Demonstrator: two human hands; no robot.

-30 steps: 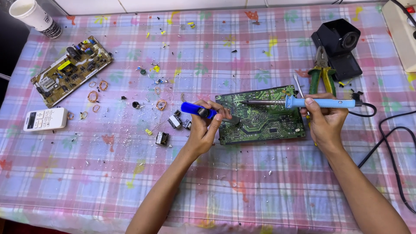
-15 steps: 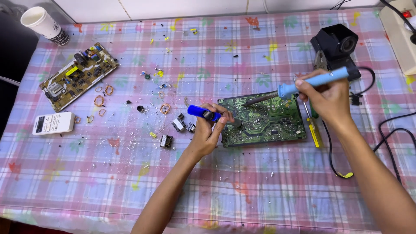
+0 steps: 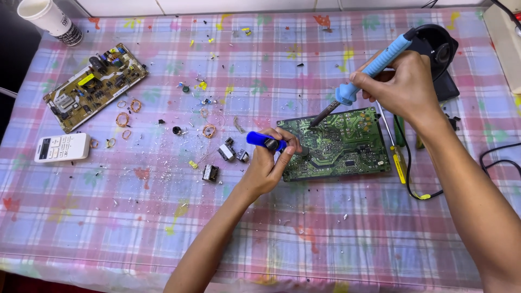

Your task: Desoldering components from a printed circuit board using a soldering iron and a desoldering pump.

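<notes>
- Green and crowded with solder joints, a circuit board [image 3: 339,144] lay flat on the bench [image 3: 325,228], which was covered in a pink and blue plaid cloth; every place below is given from this board.
- The right hand [image 3: 404,87] was above the board's upper right corner, its grip closed round the blue handle of a soldering iron [image 3: 361,76], whose dark tip slanted down to the board's upper left area.
- The left hand [image 3: 271,163] rested at the board's left edge, its grip closed on a blue desoldering pump [image 3: 266,142] that pointed left, away from the board.
- Just left of the board, beside the left hand, small loose parts [image 3: 225,154] lay scattered on the cloth.
- Copper wire coils [image 3: 209,130] lay further left, among specks of debris.
- Far to the upper left of the board sat a second, tan circuit board [image 3: 95,87], and below it a white remote control [image 3: 61,147].
- A paper cup [image 3: 51,20] stood at the far upper left corner of the bench.
- Just right of the board lay a yellow-handled tool [image 3: 400,165] and a black cable [image 3: 496,157].
- A black stand [image 3: 442,54] sat behind the right hand, above the board's right end.
</notes>
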